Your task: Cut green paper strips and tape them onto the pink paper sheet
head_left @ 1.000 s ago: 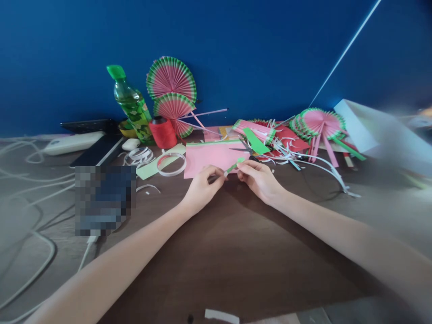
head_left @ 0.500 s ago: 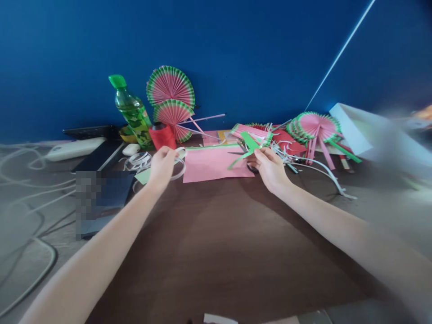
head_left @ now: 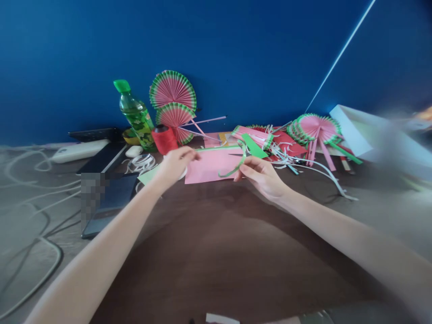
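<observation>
My right hand (head_left: 261, 176) pinches a thin curled green paper strip (head_left: 232, 171) that hangs toward the left. Just beyond its fingers lies a wider green paper piece (head_left: 254, 146). Dark scissor blades (head_left: 236, 155) show over the pink paper sheet (head_left: 209, 166), their handles hidden by the hand. Over the sheet's left edge hovers my left hand (head_left: 177, 163), fingers loosely stretched to the right and slightly blurred, with nothing visible in them. A pale green paper (head_left: 146, 175) lies partly beneath my left wrist.
Pink and green folded paper fans (head_left: 173, 90) lean on the blue wall, with more fans (head_left: 315, 126) at right. A red thread spool (head_left: 164, 138) and a green bottle (head_left: 137, 114) stand left. Paper scraps (head_left: 283, 153), a white box (head_left: 354, 130) and cables (head_left: 50, 243) lie around.
My left hand has moved right, toward the pink sheet. My right hand has come slightly left and nearer, drawing the thin green strip along; the wider green piece now sits beyond the fingers.
</observation>
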`<state>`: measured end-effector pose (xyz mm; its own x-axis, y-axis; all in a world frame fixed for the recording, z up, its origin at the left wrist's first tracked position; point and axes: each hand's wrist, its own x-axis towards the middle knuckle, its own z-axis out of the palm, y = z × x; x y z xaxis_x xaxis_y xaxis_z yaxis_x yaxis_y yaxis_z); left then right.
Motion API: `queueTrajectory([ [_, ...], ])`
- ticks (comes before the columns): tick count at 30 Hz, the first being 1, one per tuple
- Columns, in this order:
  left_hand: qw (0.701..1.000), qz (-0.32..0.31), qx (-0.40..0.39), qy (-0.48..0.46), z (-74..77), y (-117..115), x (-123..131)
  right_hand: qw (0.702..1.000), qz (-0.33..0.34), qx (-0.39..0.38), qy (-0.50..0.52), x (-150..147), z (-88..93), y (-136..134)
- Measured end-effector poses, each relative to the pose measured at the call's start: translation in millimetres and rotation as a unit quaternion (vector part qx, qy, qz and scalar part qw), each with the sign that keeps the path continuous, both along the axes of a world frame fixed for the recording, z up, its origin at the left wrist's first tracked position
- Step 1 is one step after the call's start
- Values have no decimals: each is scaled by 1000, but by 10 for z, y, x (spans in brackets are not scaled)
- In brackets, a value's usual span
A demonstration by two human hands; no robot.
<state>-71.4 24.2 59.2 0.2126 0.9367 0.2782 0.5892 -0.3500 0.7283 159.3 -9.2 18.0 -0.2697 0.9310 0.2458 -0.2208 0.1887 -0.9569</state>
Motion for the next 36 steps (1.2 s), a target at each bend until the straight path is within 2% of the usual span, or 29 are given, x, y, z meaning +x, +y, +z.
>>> queueTrajectory([
  [1, 996, -79, -41, -5, 7, -60, 85, 1000, 10, 9, -12, -8, -1, -13],
  [3, 978, -176, -114, -16, 6, -166, 214, 999, 19, 25, -33, -19, -10, -30],
  [6, 942, -267, -205, -11, -30, -237, 273, 997, 29, 46, -58, -32, -14, -46],
  [8, 920, -298, -255, 1, -62, -224, 247, 994, 28, 66, -81, -35, -8, -52],
  [10, 916, -297, -271, 11, -85, -188, 206, 987, 18, 93, -127, -25, -2, -47],
  [12, 932, -269, -242, 32, -95, -149, 172, 973, -3, 124, -193, 5, -9, -19],
  [14, 951, -230, -197, 64, -102, -115, 149, 950, -39, 163, -265, 57, -37, 38],
  [16, 957, -210, -174, 97, -112, -88, 128, 916, -76, 211, -333, 127, -87, 124],
  [20, 945, -216, -197, 147, -120, -57, 86, 856, -130, 250, -434, 303, -217, 323],
  [26, 915, -252, -238, 206, -10, -76, 34, 812, -226, 226, -488, 509, -326, 475],
  [30, 914, -247, -235, 221, 54, -90, 26, 802, -264, 228, -485, 453, -230, 399],
  [32, 921, -226, -217, 233, 61, -88, 31, 816, -265, 238, -455, 377, -136, 325],
  [34, 927, -208, -200, 239, 49, -80, 37, 859, -190, 221, -421, 300, -51, 258],
  [36, 927, -210, -197, 240, 27, -68, 38, 883, -92, 203, -414, 247, -11, 219],
])
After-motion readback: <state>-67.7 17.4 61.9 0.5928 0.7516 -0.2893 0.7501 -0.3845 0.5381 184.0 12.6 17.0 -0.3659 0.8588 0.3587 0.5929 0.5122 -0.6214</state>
